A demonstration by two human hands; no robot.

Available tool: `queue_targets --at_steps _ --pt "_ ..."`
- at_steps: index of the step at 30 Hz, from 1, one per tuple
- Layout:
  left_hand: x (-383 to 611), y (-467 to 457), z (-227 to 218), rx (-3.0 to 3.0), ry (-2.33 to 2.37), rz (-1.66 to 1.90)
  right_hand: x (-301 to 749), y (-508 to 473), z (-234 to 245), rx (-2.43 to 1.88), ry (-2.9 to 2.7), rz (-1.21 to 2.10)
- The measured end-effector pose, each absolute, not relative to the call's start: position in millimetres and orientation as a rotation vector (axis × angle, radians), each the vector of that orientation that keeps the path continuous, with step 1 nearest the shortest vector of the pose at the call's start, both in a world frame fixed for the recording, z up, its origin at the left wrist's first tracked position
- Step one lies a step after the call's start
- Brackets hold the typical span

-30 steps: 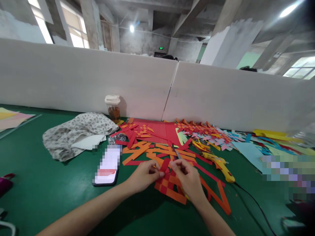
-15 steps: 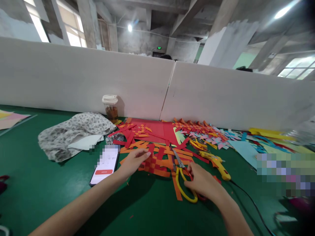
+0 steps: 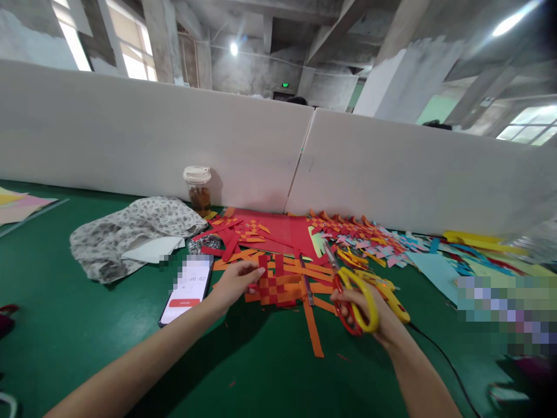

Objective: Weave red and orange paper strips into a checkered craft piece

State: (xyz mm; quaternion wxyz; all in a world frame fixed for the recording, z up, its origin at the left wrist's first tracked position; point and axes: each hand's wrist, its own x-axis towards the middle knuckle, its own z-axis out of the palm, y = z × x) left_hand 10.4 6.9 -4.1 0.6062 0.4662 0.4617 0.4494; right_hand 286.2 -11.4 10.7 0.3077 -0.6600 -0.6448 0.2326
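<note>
Scissors (image 3: 343, 273) now lifted off table (image 3: 270, 371), in right hand (image 3: 385, 314).

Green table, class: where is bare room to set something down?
Free: near stretch of table between the forearms, bar small scraps; patch left of the phone, in front of the patterned cloth. Crowded: around the woven paper piece, back to the partition.

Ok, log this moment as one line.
left hand: at woven paper | right hand: holding scissors | nearby: yellow glue gun

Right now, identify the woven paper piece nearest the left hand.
The front woven paper piece, by the left hand; others lie farther back, toward the partition.
</note>
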Motion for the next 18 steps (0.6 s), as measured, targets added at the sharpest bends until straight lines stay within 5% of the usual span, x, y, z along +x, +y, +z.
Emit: queue_targets --at_steps 5,18 --pt "12 7 -7 1.106 1.061 1.034 273 -15 14 -1.246 -1.261 1.088" --pt "17 0 1 1.164 1.013 1.131 209 -44 -3 -1.61 -2.019 0.357"
